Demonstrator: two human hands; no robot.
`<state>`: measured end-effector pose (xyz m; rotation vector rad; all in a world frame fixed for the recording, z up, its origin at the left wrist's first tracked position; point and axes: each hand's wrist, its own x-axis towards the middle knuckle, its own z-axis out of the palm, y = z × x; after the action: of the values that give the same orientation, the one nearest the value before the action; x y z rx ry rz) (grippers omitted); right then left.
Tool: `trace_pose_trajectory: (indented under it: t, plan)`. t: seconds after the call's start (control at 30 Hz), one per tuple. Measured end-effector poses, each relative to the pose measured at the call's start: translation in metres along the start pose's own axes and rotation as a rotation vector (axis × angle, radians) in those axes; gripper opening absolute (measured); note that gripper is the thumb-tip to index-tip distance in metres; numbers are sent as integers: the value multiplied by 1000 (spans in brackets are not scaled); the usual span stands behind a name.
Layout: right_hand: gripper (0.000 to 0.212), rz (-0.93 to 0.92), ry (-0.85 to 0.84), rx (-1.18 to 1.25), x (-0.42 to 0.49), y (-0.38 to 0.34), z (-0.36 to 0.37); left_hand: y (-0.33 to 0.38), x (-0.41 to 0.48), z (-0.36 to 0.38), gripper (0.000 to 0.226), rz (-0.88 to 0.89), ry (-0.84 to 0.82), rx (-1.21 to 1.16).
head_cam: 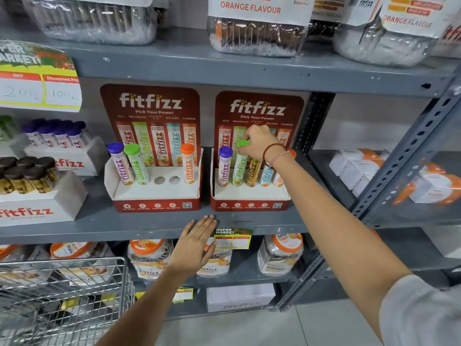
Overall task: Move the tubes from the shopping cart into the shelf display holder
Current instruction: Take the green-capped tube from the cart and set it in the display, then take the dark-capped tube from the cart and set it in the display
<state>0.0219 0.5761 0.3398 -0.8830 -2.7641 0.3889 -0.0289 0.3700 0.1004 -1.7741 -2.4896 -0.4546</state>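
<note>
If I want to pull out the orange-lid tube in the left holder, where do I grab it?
Pinch the orange-capped tube by its cap, coming from above. It stands nearly upright with its base sunk in the left holder, and the two holes beside it are empty, leaving finger room on that side.

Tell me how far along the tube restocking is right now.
The right holder looks full: five tubes stand in it. The right hand grips the cap of the green-capped tube, seating it. The left hand rests open on the shelf edge. The left holder has two empty holes left to fill.
</note>
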Motion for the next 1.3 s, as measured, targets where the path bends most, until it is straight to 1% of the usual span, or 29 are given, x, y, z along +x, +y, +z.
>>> trace_pose_trajectory:
  t: [0.03,0.1,0.2,0.3,0.43,0.53,0.63,0.67,0.73,0.77,0.87,0.93,0.97,1.03,1.2,1.3]
  plan:
    - [28,-3,-15,-12,0,1,2,0,0,0,61,-3,-4,4]
    - [35,-12,-43,-30,1,4,9,-1,0,1,62,-5,-9,4]
    - [42,-30,-20,-41,2,7,15,-2,0,2,63,-9,-10,12]
    - [41,-25,-17,-50,3,8,16,-1,0,-1,63,-9,-18,16]
    - [35,-23,-13,-61,2,9,18,0,0,-1,62,-14,-33,16]
    - [36,-13,3,-53,2,9,22,-1,-1,-1,60,-3,-28,-9]
    - [32,-9,0,-70,0,9,24,-1,-1,-4,64,24,-13,-32]
    - [36,-19,10,-70,-3,8,26,-1,-2,-6,66,20,-1,-38]
    - [50,-30,98,-20,-12,6,30,-4,-4,-14,64,-33,50,-53]
    - [51,-32,165,32,-19,3,33,-7,-7,-19,60,-75,87,-62]
    - [38,-78,338,151,-40,-10,51,-24,-23,-36,54,-188,192,-86]
    - [30,-130,363,220,-56,-24,68,-40,-40,-46,53,-269,243,-103]
    - [28,-158,346,249,-63,-33,79,-48,-50,-51,53,-313,262,-113]
    - [24,-215,258,296,-75,-55,103,-62,-75,-58,51,-398,300,-128]
    - [25,-407,-59,317,-104,-125,168,-91,-144,-67,42,-594,345,-156]
    - [23,-527,-247,312,-123,-168,206,-100,-191,-68,42,-724,366,-140]
